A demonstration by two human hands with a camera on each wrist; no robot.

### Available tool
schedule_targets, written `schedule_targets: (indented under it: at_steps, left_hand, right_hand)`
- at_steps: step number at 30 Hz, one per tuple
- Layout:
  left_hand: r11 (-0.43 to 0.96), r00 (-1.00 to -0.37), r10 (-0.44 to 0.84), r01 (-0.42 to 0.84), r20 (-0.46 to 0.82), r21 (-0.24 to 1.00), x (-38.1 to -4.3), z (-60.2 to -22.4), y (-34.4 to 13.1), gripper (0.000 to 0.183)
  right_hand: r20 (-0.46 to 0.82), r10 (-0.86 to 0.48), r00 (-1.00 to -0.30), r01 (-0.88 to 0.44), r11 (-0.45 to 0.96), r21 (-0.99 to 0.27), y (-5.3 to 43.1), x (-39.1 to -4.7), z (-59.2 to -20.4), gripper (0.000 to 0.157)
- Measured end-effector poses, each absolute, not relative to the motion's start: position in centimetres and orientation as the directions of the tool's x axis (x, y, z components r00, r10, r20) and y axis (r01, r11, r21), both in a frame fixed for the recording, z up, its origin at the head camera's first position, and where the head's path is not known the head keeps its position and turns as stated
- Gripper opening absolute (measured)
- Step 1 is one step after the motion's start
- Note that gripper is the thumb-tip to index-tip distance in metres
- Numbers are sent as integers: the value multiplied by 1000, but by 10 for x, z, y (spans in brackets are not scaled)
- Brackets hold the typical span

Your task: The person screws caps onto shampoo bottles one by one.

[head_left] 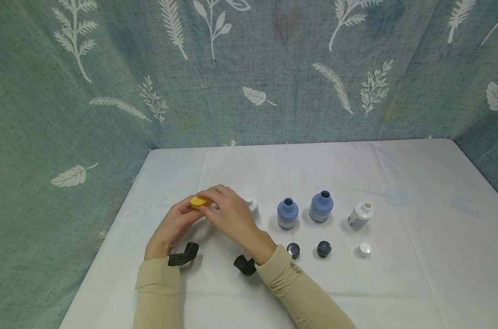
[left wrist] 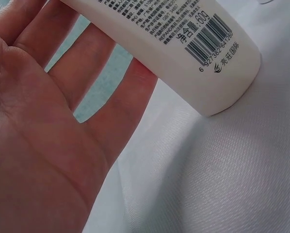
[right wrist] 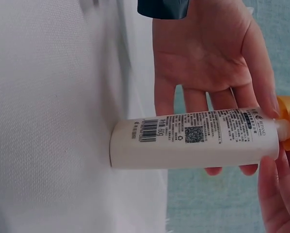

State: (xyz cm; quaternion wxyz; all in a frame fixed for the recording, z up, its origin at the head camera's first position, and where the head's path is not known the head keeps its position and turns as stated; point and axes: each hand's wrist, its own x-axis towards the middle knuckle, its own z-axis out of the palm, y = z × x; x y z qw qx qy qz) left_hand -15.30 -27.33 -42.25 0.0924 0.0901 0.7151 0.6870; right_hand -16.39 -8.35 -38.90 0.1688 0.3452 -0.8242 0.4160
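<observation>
My left hand (head_left: 175, 224) holds a white bottle (right wrist: 193, 141) printed with small text and a barcode, its fingers behind it and its thumb near the neck. In the right wrist view the bottle's base is at the white cloth. My right hand (head_left: 231, 214) pinches a yellow-orange cap (head_left: 198, 202) at the bottle's top. Part of the pale neck (right wrist: 282, 130) shows between cap and bottle body. The left wrist view shows the bottle's lower part (left wrist: 198, 58) beside the left palm; its top is out of frame there.
To the right of the hands stand an uncapped white bottle (head_left: 252, 208), two uncapped blue bottles (head_left: 287, 214) (head_left: 320, 208) and another uncapped white bottle (head_left: 360, 216). Nearer lie two black caps (head_left: 293, 250) (head_left: 324, 249) and a white cap (head_left: 364, 249). A patterned green curtain (head_left: 249, 73) hangs behind the table.
</observation>
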Motion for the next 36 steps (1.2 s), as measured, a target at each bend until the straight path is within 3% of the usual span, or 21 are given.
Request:
schedule_targets:
  at_steps: [12,36]
  left_hand:
    - [59,-967,255,-5,-20,998,-153,-422,-273,37]
    - [69,-967,254,6,-12,998,-153,-423,-272,35]
  right_hand:
    - [572,-371,-732,-682,406,-609,-85,-165,-392,27]
    - [555,-383,-739,-674,423,-606,-85,-164,-394,27]
